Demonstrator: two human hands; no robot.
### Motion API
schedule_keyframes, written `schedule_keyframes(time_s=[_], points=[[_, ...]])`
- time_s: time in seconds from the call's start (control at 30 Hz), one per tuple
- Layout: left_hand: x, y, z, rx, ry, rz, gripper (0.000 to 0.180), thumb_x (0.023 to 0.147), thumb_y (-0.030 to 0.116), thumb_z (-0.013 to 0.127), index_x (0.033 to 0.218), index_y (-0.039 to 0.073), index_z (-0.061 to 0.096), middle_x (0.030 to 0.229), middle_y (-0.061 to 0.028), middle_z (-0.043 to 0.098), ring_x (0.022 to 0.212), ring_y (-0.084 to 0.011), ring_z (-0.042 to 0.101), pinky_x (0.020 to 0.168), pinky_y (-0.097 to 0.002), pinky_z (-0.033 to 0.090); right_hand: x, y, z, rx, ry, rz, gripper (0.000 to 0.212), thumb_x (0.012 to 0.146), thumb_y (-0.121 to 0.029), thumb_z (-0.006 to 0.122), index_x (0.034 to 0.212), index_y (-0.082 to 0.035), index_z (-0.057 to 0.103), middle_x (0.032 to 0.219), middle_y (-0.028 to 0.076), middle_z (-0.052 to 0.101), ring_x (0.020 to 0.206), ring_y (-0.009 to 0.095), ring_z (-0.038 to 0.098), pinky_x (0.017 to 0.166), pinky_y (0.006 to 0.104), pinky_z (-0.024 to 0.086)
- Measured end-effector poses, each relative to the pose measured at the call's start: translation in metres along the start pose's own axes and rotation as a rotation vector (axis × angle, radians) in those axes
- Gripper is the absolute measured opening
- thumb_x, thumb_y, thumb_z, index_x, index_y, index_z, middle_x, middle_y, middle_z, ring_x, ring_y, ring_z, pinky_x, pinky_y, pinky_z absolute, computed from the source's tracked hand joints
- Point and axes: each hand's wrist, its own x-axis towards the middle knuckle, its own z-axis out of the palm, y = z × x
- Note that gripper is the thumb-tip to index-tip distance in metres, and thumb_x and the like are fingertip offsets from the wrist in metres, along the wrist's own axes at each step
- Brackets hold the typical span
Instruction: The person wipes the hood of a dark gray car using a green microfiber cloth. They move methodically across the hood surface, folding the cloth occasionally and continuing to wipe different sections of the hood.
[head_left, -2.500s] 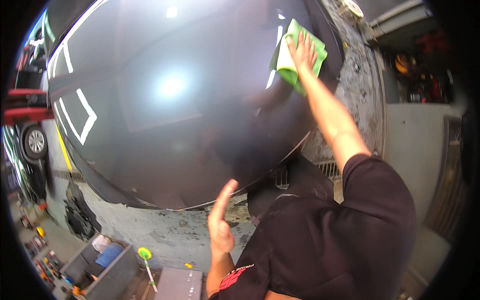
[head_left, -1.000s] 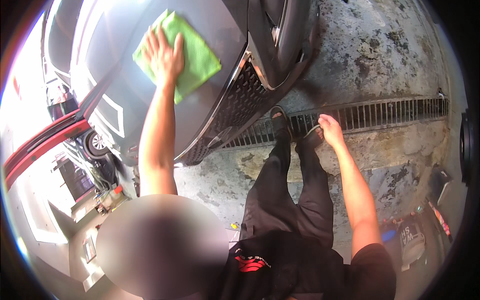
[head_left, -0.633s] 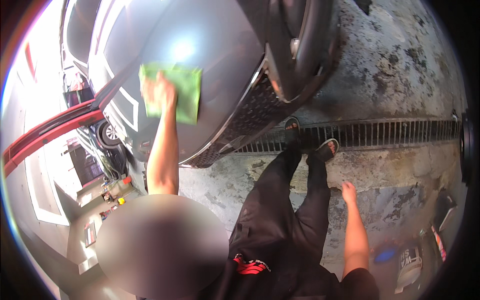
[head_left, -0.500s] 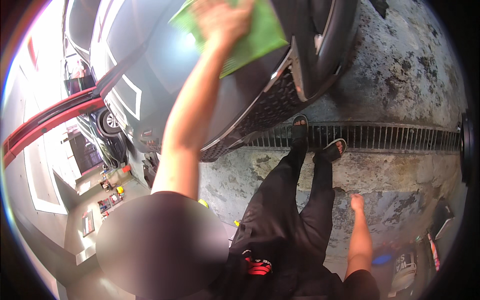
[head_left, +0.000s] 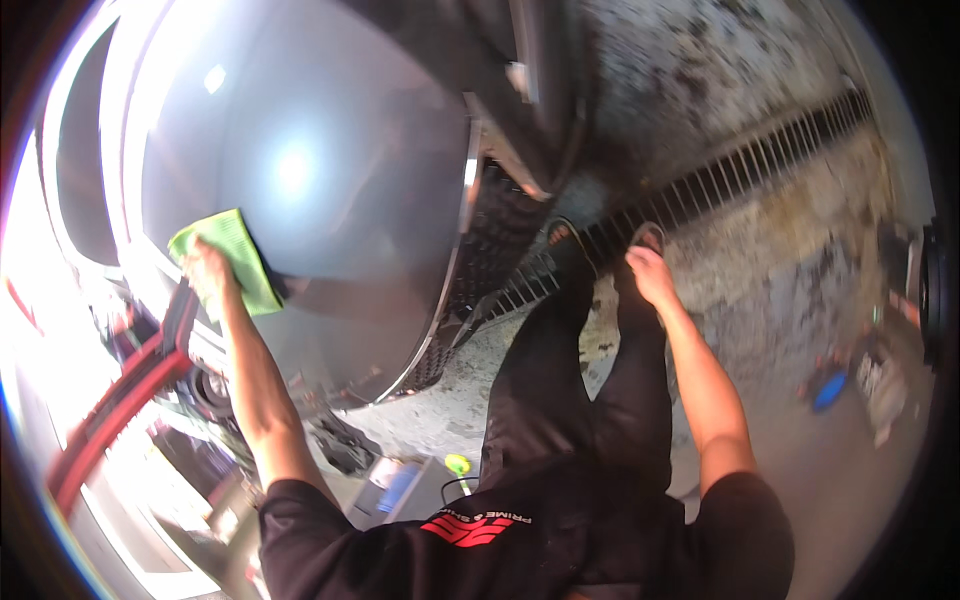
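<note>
A green microfibre cloth [head_left: 243,262] lies against the glossy dark grey car hood [head_left: 340,200], near its left edge. My left hand [head_left: 207,272] holds the cloth and presses it to the paint, its arm stretched out to the left. My right hand [head_left: 650,276] hangs free in front of my right leg, fingers curled closed, with nothing visible in it. The dark front grille [head_left: 490,225] of the car is between the hood and my feet.
A red lift arm or post [head_left: 125,405] stands left of the car. A metal drain grate [head_left: 740,178] crosses the stained concrete floor under my feet. Behind on the left is a grey box [head_left: 415,490] beside a yellow-green brush [head_left: 458,464]. A blue object [head_left: 829,388] is at the right.
My left hand has swept the cloth from the upper middle of the hood to its left side. My right hand has come forward and leftward. The view has turned.
</note>
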Motion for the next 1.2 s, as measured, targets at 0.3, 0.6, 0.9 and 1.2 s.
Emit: schedule_keyframes(time_s=[0.3,0.6,0.9,1.2], points=[[-0.202,0.278,0.004,-0.163,0.063,1.142,0.085,0.102,0.056,0.047,0.165,0.006,0.02,0.172,-0.0211,0.01,0.16,-0.0402,0.002,0.126,-0.0594,0.003,-0.052,-0.306,0.07,0.562,0.089,-0.801,0.049,0.103,-0.023,0.06,0.144,0.001,0.053,0.151,0.025,0.049,0.141,0.036,0.049,0.117,0.0424,0.038],[-0.103,0.212,-0.072,-1.021,-0.08,0.839,0.061,0.104,0.018,0.053,0.157,-0.002,0.032,0.16,-0.023,0.036,0.149,-0.0367,0.035,0.122,-0.0454,0.032,0.095,-0.375,0.115,0.189,0.366,-0.493,0.086,0.103,-0.062,0.041,0.16,0.002,0.026,0.168,0.026,0.02,0.157,0.039,0.019,0.128,0.0506,0.014],[-0.056,0.279,-0.034,-0.41,0.137,1.058,0.077,0.104,0.048,0.055,0.159,0.001,0.03,0.163,-0.0275,0.027,0.153,-0.0437,0.023,0.125,-0.0573,0.018,0.079,-0.253,0.1,0.16,0.318,-0.1,0.054,0.102,-0.039,0.055,0.135,0.003,0.052,0.147,0.027,0.047,0.142,0.038,0.043,0.114,0.0546,0.037],[-0.053,0.307,0.0,-0.163,0.139,1.072,0.079,0.101,0.064,0.044,0.16,0.013,0.034,0.165,-0.0207,0.027,0.154,-0.0374,0.023,0.123,-0.0552,0.018,0.113,-0.291,0.086,0.226,0.214,-0.636,0.082,0.104,-0.057,0.043,0.163,-0.003,0.023,0.17,0.021,0.019,0.158,0.038,0.017,0.129,0.0505,0.013]])
